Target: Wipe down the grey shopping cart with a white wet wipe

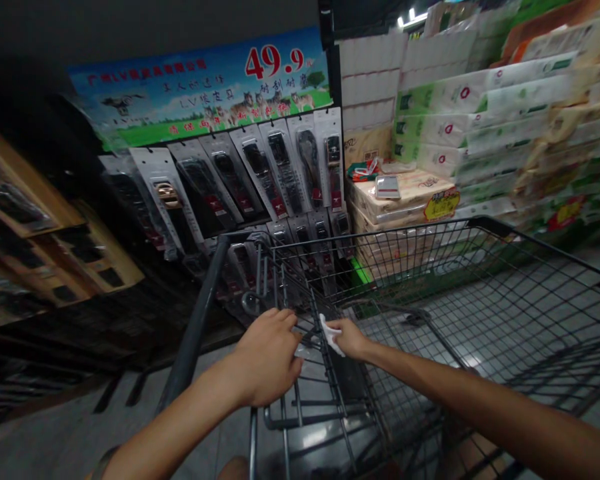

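A black wire shopping cart [480,300] stands in front of me, with its grey handle bar [200,320] at the left. My left hand [267,360] rests on the wire child-seat flap [300,293] at the cart's near end, its fingers curled over the wires. My right hand [347,337] reaches inside the basket and pinches a small white cloth or tissue [329,332] against the same flap. The two hands are almost touching.
A rack of belts in clear hanging packs [260,173] faces the cart under a blue 49.9 price banner [205,83]. Stacked packs of tissue paper [480,120] fill the right. Wooden shelves [40,227] stand at the left.
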{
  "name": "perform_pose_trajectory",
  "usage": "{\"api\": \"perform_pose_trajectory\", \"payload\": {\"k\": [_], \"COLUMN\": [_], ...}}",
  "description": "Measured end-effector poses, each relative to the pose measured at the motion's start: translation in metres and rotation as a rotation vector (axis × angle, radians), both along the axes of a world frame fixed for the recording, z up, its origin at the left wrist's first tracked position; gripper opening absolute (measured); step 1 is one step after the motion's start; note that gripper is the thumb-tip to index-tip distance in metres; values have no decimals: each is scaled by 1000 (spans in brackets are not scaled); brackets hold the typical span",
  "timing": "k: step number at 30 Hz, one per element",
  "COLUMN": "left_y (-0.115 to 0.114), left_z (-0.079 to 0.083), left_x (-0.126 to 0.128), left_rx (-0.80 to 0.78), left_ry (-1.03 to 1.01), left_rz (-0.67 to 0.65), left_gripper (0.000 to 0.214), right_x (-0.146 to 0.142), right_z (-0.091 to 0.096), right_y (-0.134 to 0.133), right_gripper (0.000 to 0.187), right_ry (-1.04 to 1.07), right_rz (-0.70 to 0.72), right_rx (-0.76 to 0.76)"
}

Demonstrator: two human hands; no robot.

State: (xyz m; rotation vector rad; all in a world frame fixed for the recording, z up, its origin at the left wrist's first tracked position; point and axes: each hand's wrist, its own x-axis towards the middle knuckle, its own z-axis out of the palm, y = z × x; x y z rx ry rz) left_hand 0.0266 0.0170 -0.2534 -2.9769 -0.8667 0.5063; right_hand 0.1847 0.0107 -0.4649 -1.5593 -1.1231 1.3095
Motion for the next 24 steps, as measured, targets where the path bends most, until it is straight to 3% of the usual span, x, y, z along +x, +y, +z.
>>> {"api": "perform_pose_trajectory", "payload": {"k": [3, 13, 18, 24], "left_y": [0, 0, -1, -1], "left_z": [0, 2, 0, -1], "left_x": [-1, 2, 1, 0], "left_rx": [5, -1, 22, 35], "left_ry": [7, 28, 21, 19], "left_rz": [-4, -6, -15, -31], "left_gripper": [30, 29, 30, 31], "right_x": [-11, -4, 2, 27], "right_z": [-6, -2, 8, 29], "right_y": [-13, -46, -61, -62], "right_gripper": [46, 30, 31, 25], "right_ry": [40, 166, 216, 257], "right_rz": [-25, 72, 127, 263], "right_rx": [16, -143, -241, -533]}}
